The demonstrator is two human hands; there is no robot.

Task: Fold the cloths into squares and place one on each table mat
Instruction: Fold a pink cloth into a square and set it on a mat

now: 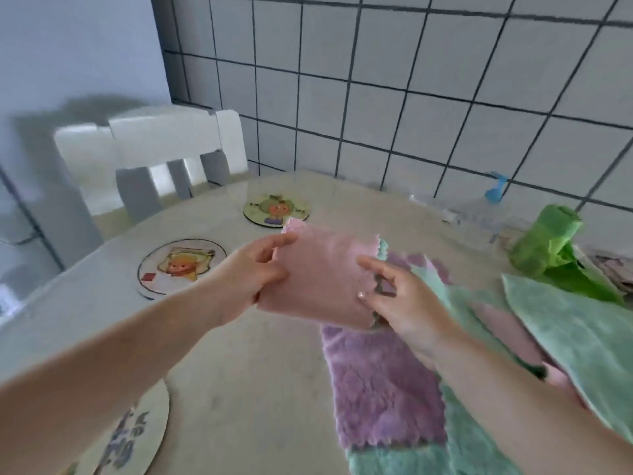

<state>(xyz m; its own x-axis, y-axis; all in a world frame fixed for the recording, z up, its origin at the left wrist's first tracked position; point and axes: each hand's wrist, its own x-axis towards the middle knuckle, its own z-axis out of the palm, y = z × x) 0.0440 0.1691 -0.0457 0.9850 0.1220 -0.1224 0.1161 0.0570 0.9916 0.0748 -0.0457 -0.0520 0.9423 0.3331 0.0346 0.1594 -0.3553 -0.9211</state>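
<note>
**Folded pink cloth held over the desk**

Holding a folded pink cloth (322, 279) in the air between them, both hands are raised above the desk (239, 354). The left hand (253, 272) grips the cloth's left edge, thumb on top and fingers curled underneath. The right hand (397, 296) pinches its right edge, forefinger stretched across the top face and the other fingers bent below. The cloth looks roughly square and has a scalloped border along the side by the right hand.

Directly beneath the right hand and forearm, a purple cloth (380, 389) lies flat on the desk, overlapping a mint-green cloth (394, 461) that shows at its near end. To the right of the right hand, a second green cloth (575, 330) lies spread out, with a strip of another pink cloth (503, 330) visible between it and the purple one. Beyond that, a crumpled bright green bag (548, 248) sits by the tiled wall (411, 80).

Just left of the left hand lies a round table mat (178, 265) with a cartoon picture. A second round mat (274, 209) lies beyond the hands, its near edge just behind the pink cloth's far corner. A third mat (137, 437) lies under the left forearm, partly cut off by the frame. None of the three carries a cloth. A white chair (154, 149) stands beyond the desk's far left edge.
</note>
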